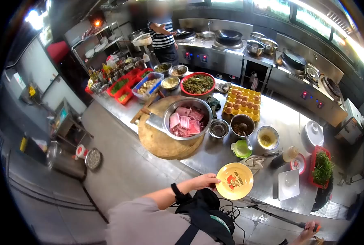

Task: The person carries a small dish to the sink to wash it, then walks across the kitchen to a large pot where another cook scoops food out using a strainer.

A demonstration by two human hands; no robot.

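While a round, red-printed yellow plate (235,181) is pinched at the rim by the left hand (208,181) near a steel counter (206,157), not yet set down, raw pink meat (188,122) is already cut; right hand (308,229): grip cannot be told.

A single wide view, bounded by dark, curved edges, was taken from the wearer's head, with the camera faced forward and tipped down. The wearer's torso (145,224), left hand (209,181) and right hand (308,232) were caught nearest, in the lower part, while the counter (286,118) was looked down upon across the middle. The stoves (214,61) and the windows (271,6) were seen farther off, toward the top.
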